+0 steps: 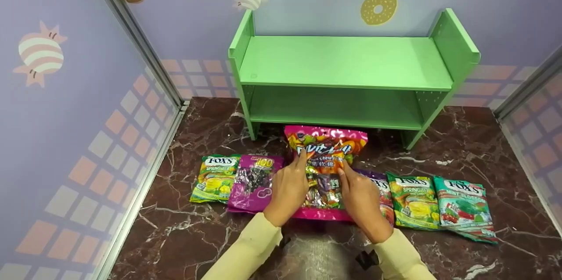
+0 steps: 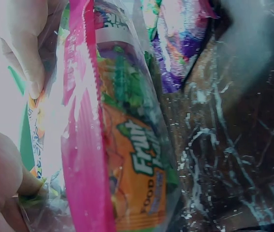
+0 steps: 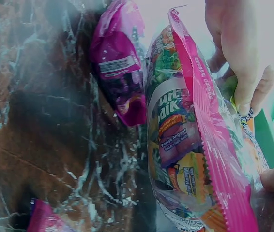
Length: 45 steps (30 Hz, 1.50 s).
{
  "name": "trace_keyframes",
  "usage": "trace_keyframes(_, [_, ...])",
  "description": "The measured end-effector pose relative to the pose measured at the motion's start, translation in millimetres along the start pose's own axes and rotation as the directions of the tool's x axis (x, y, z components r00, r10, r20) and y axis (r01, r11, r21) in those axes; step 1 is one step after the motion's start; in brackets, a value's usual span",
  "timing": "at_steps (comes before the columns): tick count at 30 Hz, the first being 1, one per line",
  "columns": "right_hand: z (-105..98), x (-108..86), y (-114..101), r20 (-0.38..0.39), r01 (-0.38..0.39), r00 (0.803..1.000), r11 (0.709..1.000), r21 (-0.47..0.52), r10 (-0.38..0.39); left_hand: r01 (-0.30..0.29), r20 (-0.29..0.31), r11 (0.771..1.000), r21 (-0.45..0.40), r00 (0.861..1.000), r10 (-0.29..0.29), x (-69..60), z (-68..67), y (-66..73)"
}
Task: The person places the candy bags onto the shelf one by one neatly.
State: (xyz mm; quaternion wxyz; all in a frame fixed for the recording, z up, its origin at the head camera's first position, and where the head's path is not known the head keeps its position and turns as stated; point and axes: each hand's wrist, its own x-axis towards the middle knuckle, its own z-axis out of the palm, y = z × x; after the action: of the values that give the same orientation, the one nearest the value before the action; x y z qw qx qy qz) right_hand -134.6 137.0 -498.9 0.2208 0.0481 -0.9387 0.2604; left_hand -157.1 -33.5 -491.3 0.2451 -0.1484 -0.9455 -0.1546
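Observation:
A large pink-edged bag of fruit chewy candy (image 1: 325,185) lies at the middle, its top edge toward the green shelf. On the left part of its front rests my left hand (image 1: 287,190), with the index finger stretched out over the printed lettering. My right hand (image 1: 362,199) touches the right part, its fingers pointing forward on the bag. In the left wrist view, the bag's pink seam (image 2: 86,145) and clear wrapping show, with fingertips (image 2: 34,89) touching the front. The right wrist view shows wrapped candies (image 3: 175,140) through the plastic. Beneath the palms, fingers are partly hidden.
A green two-tier shelf (image 1: 347,65) stands behind. Left of the bag lie a purple candy bag (image 1: 250,188) and a green Fox's bag (image 1: 215,181). To the right are a partly covered purple bag (image 1: 384,194), a green Fox's bag (image 1: 415,205) and a teal one (image 1: 465,210).

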Motion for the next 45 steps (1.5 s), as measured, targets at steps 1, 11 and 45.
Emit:
trace_keyframes(1, [-1.2,0.5,-0.8,-0.006,0.006,1.000,1.000,0.004,-0.006,0.004,0.001,1.000,0.000,1.000,-0.004,1.0,-2.2,0.7])
trace_keyframes(11, [-16.0,3.7,-10.2,-0.085,0.060,0.995,0.998,0.005,-0.060,0.010,-0.014,1.000,-0.009,1.000,-0.010,6.3,-19.5,5.0])
trace_keyframes(45, [-54.8,17.5,-34.5,-0.194,0.181,0.963,0.983,-0.036,-0.185,-0.064,-0.120,0.998,0.000,0.991,0.063,24.8,-66.5,16.2])
